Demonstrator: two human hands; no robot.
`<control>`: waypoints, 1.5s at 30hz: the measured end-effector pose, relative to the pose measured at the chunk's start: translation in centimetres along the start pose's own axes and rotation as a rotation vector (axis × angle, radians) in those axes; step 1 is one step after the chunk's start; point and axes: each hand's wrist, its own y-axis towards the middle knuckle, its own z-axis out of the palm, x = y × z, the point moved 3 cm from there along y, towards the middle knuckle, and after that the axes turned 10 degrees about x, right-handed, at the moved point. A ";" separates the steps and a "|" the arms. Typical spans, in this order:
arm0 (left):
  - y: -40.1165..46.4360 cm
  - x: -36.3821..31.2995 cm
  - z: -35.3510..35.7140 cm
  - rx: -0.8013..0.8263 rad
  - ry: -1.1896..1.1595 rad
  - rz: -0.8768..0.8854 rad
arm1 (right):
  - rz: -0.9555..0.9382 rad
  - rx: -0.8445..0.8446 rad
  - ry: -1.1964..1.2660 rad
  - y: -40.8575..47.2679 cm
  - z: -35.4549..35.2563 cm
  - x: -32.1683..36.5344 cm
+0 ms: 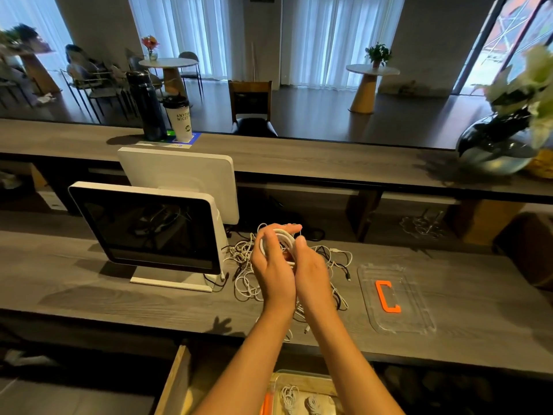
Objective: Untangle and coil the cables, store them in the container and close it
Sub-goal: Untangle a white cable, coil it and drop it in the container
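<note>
Holding a white, round cable coil (281, 239) above the grey wood-grain desk (89, 283), your left hand (273, 265) curls around it and your right hand (311, 271) pinches its side. Under them lies one loose tangle of thin white and black cables (248, 283). One clear plastic lid (419, 301) with an orange handle lies flat at the right. The clear container (299, 378), with two small coils inside, stands below the desk's near edge.

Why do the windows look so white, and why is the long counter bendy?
Head view: daylight through the curtains washes them out to white; the wide-angle lens bows the counter; the hands cast a small dark shadow on the desk edge; the plant at the right edge looks smeared.
</note>
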 end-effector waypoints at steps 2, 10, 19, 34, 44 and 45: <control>-0.2 0.2 0.0 0.031 -0.011 -0.009 | -0.032 -0.063 -0.002 0.0 -0.4 -0.3; 1.8 -0.2 -1.5 0.408 0.202 -0.171 | -0.332 -0.175 -0.495 0.3 -4.6 -0.3; 2.8 -0.2 -2.7 0.684 0.592 0.007 | -0.238 0.126 -0.302 0.1 -6.7 0.4; 4.1 -1.0 -4.8 0.156 0.810 0.085 | -0.205 0.540 -0.625 -0.6 -1.7 -3.3; 4.7 -0.9 -5.0 0.407 0.889 -0.104 | -0.694 0.018 -0.752 -0.1 -4.0 -0.5; 4.6 -1.3 -4.7 0.450 0.884 -0.111 | -0.660 0.015 -0.665 -0.1 -4.3 -0.4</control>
